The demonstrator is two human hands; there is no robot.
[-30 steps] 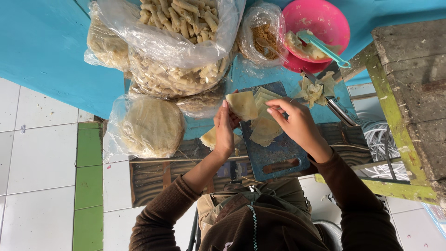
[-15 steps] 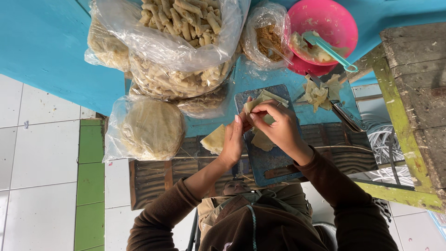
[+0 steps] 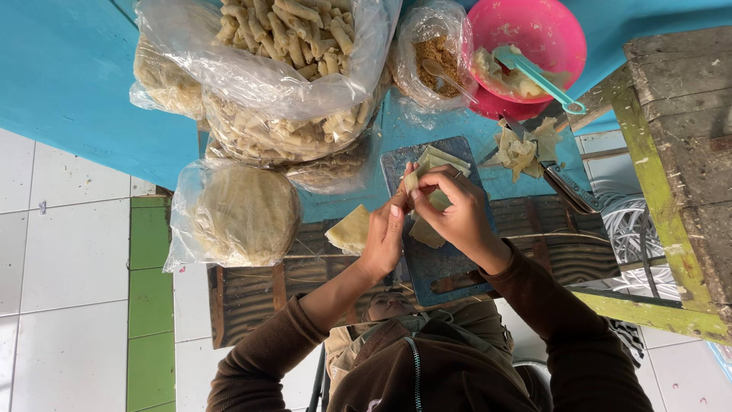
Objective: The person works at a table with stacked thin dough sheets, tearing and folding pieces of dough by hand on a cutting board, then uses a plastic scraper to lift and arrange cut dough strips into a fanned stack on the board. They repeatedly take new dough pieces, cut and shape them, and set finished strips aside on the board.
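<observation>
Both hands, left hand and right hand, pinched a thin pale-yellow dough wrapper between fingertips above a dark rectangular cutting board; a pink plastic bowl sat beyond them.

Bright, even daylight fills the head view, with saturated colours and no harsh shadows. Glare streaks the clear plastic bags at eleven o'clock and whitens the floor tiles at nine o'clock. The centre is sharp. The dark sleeves at five o'clock are dimmer and slightly soft. Edges show mild wide-angle stretching.
</observation>
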